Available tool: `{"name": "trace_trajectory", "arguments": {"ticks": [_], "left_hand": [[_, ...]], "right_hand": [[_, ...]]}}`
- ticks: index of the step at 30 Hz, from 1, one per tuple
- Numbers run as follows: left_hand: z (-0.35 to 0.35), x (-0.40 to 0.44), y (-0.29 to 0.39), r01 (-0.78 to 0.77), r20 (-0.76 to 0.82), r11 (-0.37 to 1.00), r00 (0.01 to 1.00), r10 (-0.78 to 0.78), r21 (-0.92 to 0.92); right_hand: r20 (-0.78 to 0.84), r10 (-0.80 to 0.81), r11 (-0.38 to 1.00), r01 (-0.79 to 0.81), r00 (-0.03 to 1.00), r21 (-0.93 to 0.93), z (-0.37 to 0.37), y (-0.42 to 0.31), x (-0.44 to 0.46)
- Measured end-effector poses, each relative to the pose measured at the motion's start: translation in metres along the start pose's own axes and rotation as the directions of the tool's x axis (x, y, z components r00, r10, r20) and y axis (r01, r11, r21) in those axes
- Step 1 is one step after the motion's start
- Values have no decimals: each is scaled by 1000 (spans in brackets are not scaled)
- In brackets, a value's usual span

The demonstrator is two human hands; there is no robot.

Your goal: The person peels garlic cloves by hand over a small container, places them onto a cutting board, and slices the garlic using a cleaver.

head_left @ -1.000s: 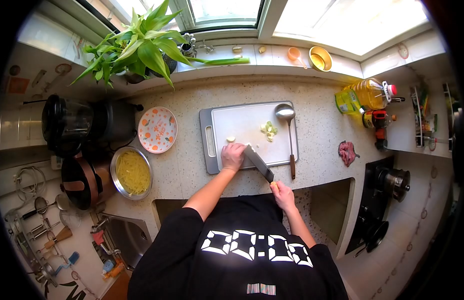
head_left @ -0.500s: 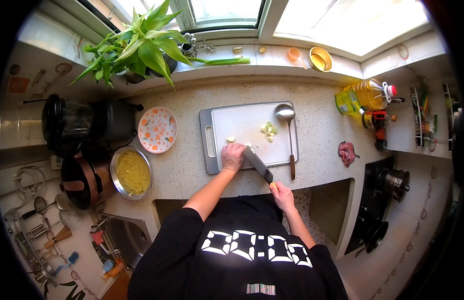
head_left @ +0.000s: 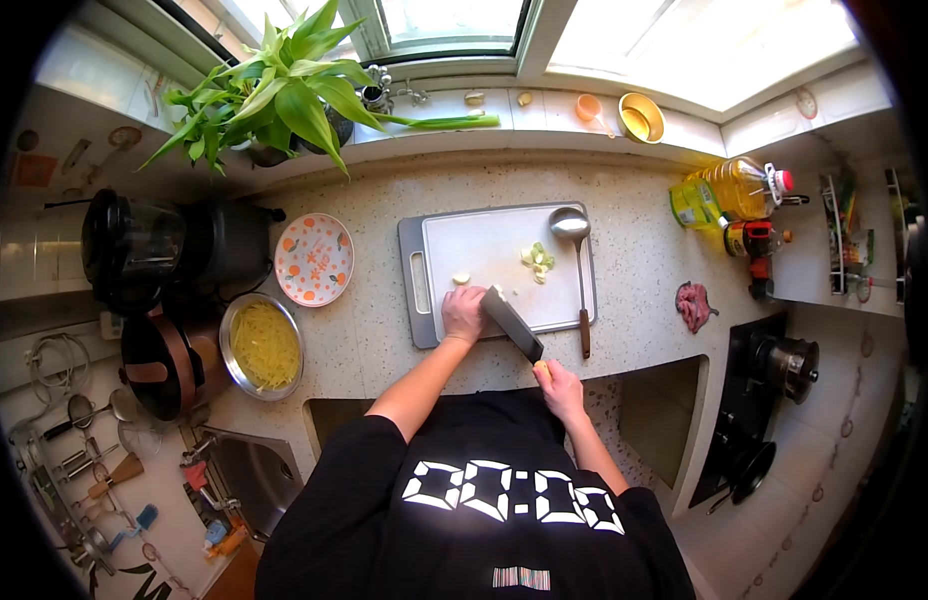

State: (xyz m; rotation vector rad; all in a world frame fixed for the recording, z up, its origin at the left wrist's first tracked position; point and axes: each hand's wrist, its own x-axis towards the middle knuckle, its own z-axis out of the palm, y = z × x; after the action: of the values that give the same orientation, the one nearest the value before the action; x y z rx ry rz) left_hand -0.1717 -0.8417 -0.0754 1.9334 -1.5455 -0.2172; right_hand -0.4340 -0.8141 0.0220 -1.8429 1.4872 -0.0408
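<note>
A cleaver [head_left: 512, 322] is in my right hand [head_left: 559, 390], which is closed on its handle; the blade slants up and left over the lower part of the cutting board [head_left: 494, 238]. My left hand [head_left: 464, 312] lies on the board against the blade, fingers bent together on something too hidden to make out. Just above it is a pale garlic clove [head_left: 461, 279]. Small pale bits lie by the blade tip, and a pile of sliced pieces [head_left: 538, 261] sits right of the middle. A ladle [head_left: 570, 225] rests along the board's right edge.
On the left stand a patterned plate [head_left: 314, 260], a bowl of yellow shreds [head_left: 267, 345], a cooker [head_left: 169, 365] and a blender [head_left: 134, 250]. At the right are an oil bottle [head_left: 739, 190], raw meat [head_left: 695, 307] and a stove [head_left: 729, 420]. A plant [head_left: 284, 95] stands by the window.
The cleaver and my right hand have shifted slightly left and up. My left hand has barely moved, staying beside the blade.
</note>
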Motion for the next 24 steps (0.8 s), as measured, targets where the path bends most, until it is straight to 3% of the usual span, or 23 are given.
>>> {"name": "trace_trajectory", "arguments": {"ticks": [17,24], "left_hand": [[3,-5,-3,10,45,998,999,-13,67],[0,-3,2,7,-12,1000,1000,-7,19]], "right_hand": [[9,32,999,-32,999,2,10,-7,16],[30,100,973,-104,995,208,16,-1,17]]}}
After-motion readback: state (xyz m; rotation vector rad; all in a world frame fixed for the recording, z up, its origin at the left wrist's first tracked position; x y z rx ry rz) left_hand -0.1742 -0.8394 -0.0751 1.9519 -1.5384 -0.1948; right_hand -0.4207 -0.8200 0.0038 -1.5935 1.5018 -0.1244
